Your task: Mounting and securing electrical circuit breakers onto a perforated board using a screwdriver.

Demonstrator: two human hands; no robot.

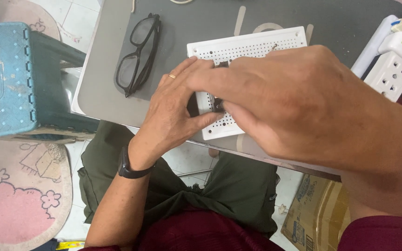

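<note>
A white breadboard (247, 44) with rows of small holes lies on a dark grey table (103, 93). My left hand (173, 109), with a ring and a black wristband, rests at the board's left edge, its thumb and fingers pinching a small black part (217, 105) against the board. My right hand (294, 100) reaches over the board from the right, fingertips meeting the same small black part and hiding much of the board. A thin wire (272, 47) sticks up near the board's far edge.
Black-framed glasses (138, 56) lie on the table left of the board. A white power strip (391, 69) sits at the right edge. A teal plastic stool (10, 79) stands to the left, a pink rug (19, 195) on the floor, a cardboard box (312, 214) below right.
</note>
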